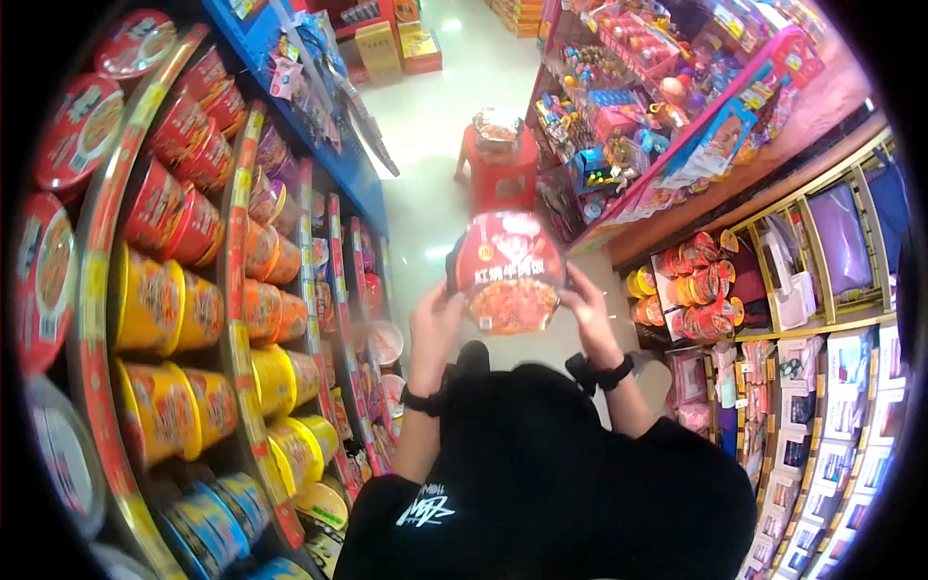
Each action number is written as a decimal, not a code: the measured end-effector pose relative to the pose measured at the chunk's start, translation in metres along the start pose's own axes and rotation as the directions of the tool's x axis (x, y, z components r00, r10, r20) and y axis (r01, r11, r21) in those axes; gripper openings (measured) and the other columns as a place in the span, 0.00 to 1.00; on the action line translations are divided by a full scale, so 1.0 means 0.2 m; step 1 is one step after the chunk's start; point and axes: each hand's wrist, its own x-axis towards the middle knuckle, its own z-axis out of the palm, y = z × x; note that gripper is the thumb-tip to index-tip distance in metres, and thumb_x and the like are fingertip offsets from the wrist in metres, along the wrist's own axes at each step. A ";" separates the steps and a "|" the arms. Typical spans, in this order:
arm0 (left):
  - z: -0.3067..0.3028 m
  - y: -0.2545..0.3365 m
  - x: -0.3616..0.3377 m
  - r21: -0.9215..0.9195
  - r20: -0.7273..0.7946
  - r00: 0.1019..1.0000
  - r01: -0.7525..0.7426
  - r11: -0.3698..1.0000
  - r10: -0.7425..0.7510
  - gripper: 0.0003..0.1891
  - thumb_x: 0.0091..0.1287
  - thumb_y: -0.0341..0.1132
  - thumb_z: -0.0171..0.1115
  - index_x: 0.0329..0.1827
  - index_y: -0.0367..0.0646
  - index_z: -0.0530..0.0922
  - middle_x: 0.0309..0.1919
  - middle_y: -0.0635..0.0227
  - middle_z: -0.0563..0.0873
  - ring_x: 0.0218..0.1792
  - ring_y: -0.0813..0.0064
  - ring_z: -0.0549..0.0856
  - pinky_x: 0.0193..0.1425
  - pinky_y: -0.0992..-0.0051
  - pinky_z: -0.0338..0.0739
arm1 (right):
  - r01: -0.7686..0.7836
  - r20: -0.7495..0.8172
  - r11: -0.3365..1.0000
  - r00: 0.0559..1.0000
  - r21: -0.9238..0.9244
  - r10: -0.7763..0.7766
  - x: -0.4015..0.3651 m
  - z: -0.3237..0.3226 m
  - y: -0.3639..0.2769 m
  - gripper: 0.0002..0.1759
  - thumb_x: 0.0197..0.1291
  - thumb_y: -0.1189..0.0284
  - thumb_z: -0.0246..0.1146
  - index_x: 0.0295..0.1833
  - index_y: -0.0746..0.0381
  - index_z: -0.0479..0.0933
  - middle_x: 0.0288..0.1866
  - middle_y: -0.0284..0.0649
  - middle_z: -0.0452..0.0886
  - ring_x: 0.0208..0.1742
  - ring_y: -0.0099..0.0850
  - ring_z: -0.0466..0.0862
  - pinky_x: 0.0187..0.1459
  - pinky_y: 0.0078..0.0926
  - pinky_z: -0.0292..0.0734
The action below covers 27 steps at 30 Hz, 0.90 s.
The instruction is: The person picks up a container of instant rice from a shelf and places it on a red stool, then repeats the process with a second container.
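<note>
Between my two hands is a red instant rice bowl [509, 280] with a printed sleeve, its label facing up toward me. My left hand [437, 317] grips its left side, and my right hand [591, 311] grips its right side; the fingertips are partly hidden behind the package. Beyond it, a red plastic stool [499, 174] stands on the floor with another packaged food bowl [499, 128] on its seat.
Shelves on the left hold red noodle tubs [177, 208] and yellow noodle tubs [152, 302]. A pink rack [633, 193] of toys and sweets stands at the right. Below it, several noodle cups [698, 285] sit on a low shelf. Pale floor tiles [425, 121] run up the aisle.
</note>
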 end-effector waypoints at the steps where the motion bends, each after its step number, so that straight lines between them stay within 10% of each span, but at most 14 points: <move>1: -0.01 -0.01 0.13 0.038 -0.029 1.000 0.012 0.999 -0.011 0.19 0.62 0.32 0.60 0.54 0.30 0.75 0.37 0.62 0.84 0.38 0.79 0.81 0.44 0.78 0.75 | 0.061 0.060 0.992 0.996 0.111 -0.068 0.11 0.02 -0.03 0.32 0.58 0.74 0.59 0.67 0.73 0.60 0.58 0.46 0.73 0.57 0.29 0.73 0.59 0.24 0.66; 16: 0.28 0.02 1.53 0.139 0.172 0.981 0.070 0.988 -0.093 0.20 0.60 0.33 0.60 0.55 0.31 0.76 0.34 0.63 0.84 0.36 0.78 0.81 0.41 0.78 0.74 | -0.083 -0.065 0.992 0.994 0.092 0.089 1.36 0.01 0.03 0.36 0.57 0.71 0.60 0.69 0.75 0.56 0.62 0.47 0.69 0.60 0.30 0.71 0.61 0.26 0.64; 18: 0.34 -0.06 1.69 0.125 0.195 0.971 0.113 0.986 -0.137 0.21 0.61 0.33 0.59 0.56 0.33 0.75 0.33 0.65 0.84 0.35 0.80 0.80 0.39 0.79 0.73 | -0.100 -0.165 0.995 0.981 0.031 0.104 1.54 -0.02 0.08 0.37 0.55 0.68 0.62 0.67 0.75 0.60 0.46 0.40 0.76 0.43 0.22 0.74 0.47 0.19 0.69; 27: 0.64 -0.18 2.56 0.311 0.387 0.817 0.320 0.895 -0.427 0.20 0.59 0.39 0.54 0.52 0.37 0.77 0.39 0.66 0.83 0.39 0.76 0.81 0.44 0.74 0.74 | -0.232 -0.125 0.963 0.960 0.135 0.249 2.44 -0.19 0.24 0.32 0.59 0.71 0.58 0.67 0.74 0.60 0.62 0.45 0.70 0.62 0.29 0.70 0.61 0.23 0.64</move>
